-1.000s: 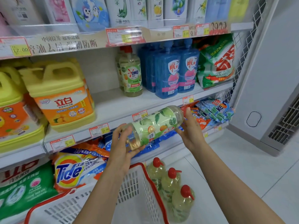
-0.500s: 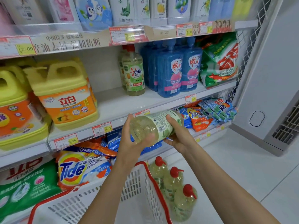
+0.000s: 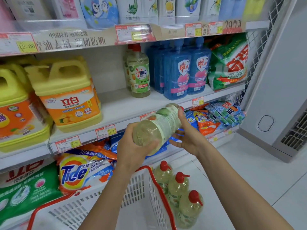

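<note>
A clear bottle of pale yellow dish liquid (image 3: 159, 125) with a green-and-white label lies on its side in the air before the middle shelf, its base towards me. My left hand (image 3: 132, 151) grips the base end, thumb across the bottom. My right hand (image 3: 189, 136) holds the upper part, with the thumb over the label and the fingers under the bottle. A matching OMO bottle (image 3: 139, 73) with a red pump stands upright on the middle shelf (image 3: 119, 110).
A white shopping basket with a red rim (image 3: 147, 188) hangs under my left arm. Three red-capped bottles (image 3: 179, 188) stand on the floor beside it. Yellow jugs (image 3: 66, 93), blue bottles (image 3: 181, 70) and detergent bags (image 3: 79, 171) fill the shelves. A white unit (image 3: 282, 97) stands at the right.
The bottle has turned in my hands, so its base now points at me and the label has rolled round. Both hands stay on it and have shifted slightly left and closer.
</note>
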Tool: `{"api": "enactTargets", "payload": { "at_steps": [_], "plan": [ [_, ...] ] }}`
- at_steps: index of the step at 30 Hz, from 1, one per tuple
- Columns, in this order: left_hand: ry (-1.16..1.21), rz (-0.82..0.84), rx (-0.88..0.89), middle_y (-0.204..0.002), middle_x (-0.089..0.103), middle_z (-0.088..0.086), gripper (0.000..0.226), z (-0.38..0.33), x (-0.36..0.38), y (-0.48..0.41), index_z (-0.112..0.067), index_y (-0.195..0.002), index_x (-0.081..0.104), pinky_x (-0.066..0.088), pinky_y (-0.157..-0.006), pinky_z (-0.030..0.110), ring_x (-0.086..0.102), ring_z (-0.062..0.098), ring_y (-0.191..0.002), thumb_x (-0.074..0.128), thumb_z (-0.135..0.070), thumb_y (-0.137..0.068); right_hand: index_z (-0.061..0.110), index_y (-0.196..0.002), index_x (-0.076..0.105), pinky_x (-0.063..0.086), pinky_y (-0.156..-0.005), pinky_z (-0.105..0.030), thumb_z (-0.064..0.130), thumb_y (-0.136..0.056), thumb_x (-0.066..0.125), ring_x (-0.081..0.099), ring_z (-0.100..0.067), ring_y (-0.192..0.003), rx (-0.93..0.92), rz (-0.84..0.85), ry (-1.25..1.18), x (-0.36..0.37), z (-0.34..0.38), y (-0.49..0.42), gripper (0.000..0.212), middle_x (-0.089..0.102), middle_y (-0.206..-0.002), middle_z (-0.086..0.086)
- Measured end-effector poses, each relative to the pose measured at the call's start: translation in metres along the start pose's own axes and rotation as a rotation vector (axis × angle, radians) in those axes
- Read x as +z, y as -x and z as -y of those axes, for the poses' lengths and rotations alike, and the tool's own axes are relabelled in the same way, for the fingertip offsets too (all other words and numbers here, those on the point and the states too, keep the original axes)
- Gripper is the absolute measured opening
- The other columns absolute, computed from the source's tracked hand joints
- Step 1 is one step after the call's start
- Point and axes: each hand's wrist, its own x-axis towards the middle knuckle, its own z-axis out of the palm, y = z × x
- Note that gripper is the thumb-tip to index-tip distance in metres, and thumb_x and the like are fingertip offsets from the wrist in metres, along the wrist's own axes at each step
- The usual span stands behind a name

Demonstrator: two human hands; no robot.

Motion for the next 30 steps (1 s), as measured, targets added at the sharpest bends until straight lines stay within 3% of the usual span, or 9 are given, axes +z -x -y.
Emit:
{"api": "enactTargets", "payload": {
  "at_steps": [3,6,11,14,17,20,23,26,30],
  "plan": [
    [-0.296,0.112,0.285,-0.116,0.056,-0.027,0.073,-0.005,-0.001,0.006,-0.048,-0.118,0.049,0.047,-0.086,0.025,0.053,0.001,-0.106,0.078,-0.051,-0.051,0.017,-0.111,0.067,0.061,-0.065,-0.035,0.078,-0.041,0.074,0.075,-0.017,-0.083,0.016,0.017,0.006,0.009,-0.005,-0.002,0.093,0.078,-0.092,-0.005],
    [-0.378,0.213,0.402,-0.126,0.049,-0.029,0.076,0.001,-0.001,0.006,-0.049,-0.126,0.047,0.041,-0.098,0.029,0.045,0.002,-0.120,0.082,-0.045,-0.058,0.008,-0.125,0.062,0.058,-0.090,-0.048,0.062,-0.058,0.078,0.071,-0.027,-0.105,-0.016,0.006,-0.078,0.009,-0.012,-0.007,0.088,0.074,-0.110,-0.012],
    [0.136,0.270,-0.096,-0.130,0.055,-0.021,0.050,0.000,-0.006,-0.005,-0.056,-0.120,0.053,0.053,-0.087,0.028,0.055,0.002,-0.118,0.065,-0.067,-0.073,0.002,-0.123,0.060,0.058,-0.088,-0.043,0.040,-0.069,0.076,0.071,-0.028,-0.105,-0.152,0.000,-0.185,0.004,-0.008,-0.004,0.069,0.074,-0.112,-0.015],
    [0.392,0.385,-0.513,-0.119,0.070,0.006,0.072,0.005,-0.003,-0.008,-0.029,-0.124,0.063,0.059,-0.085,0.044,0.069,0.024,-0.104,0.067,-0.072,-0.066,0.001,-0.134,0.052,0.052,-0.098,-0.049,0.033,-0.074,0.073,0.065,-0.035,-0.115,-0.184,0.060,-0.261,0.004,-0.007,-0.002,0.071,0.068,-0.123,-0.021],
    [0.543,0.507,-0.571,-0.114,0.070,0.020,0.072,0.008,0.003,-0.005,-0.008,-0.122,0.062,0.058,-0.086,0.050,0.068,0.039,-0.103,0.081,-0.048,-0.066,0.001,-0.141,0.042,0.045,-0.106,-0.056,0.025,-0.080,0.068,0.058,-0.040,-0.123,-0.187,0.113,-0.301,0.002,-0.006,-0.002,0.071,0.060,-0.132,-0.025],
    [0.537,0.392,-0.535,-0.108,0.072,0.019,0.079,0.011,0.009,-0.005,-0.004,-0.124,0.059,0.058,-0.084,0.050,0.071,0.036,-0.095,0.086,-0.035,-0.057,0.005,-0.130,0.055,0.056,-0.093,-0.044,0.023,-0.088,0.061,0.067,-0.029,-0.110,-0.173,0.153,-0.169,-0.004,-0.002,-0.001,0.045,0.067,-0.123,-0.019],
    [0.424,0.290,-0.443,-0.102,0.074,0.008,0.079,0.016,0.011,-0.007,-0.016,-0.119,0.060,0.060,-0.067,0.034,0.074,0.020,-0.084,0.086,-0.034,-0.047,0.016,-0.108,0.066,0.057,-0.073,-0.028,0.030,-0.095,0.059,0.071,-0.007,-0.077,-0.199,0.092,0.129,-0.016,0.006,-0.002,0.020,0.075,-0.093,0.000],
    [0.283,0.238,-0.331,-0.110,0.069,0.002,0.075,0.023,0.014,-0.007,-0.027,-0.112,0.060,0.061,-0.073,0.034,0.072,0.015,-0.087,0.093,-0.031,-0.045,0.013,-0.116,0.064,0.056,-0.064,-0.023,0.039,-0.087,0.070,0.072,-0.007,-0.074,-0.247,0.026,0.239,-0.017,0.012,-0.001,0.039,0.075,-0.091,0.002],
    [0.165,0.232,-0.235,-0.112,0.064,-0.003,0.078,0.032,0.018,-0.008,-0.034,-0.111,0.058,0.055,-0.077,0.031,0.067,0.012,-0.095,0.094,-0.037,-0.041,0.007,-0.129,0.052,0.058,-0.061,-0.027,0.028,-0.084,0.077,0.075,-0.016,-0.082,-0.282,-0.051,0.208,-0.018,0.012,0.000,0.055,0.074,-0.103,-0.009]
  ]
}}
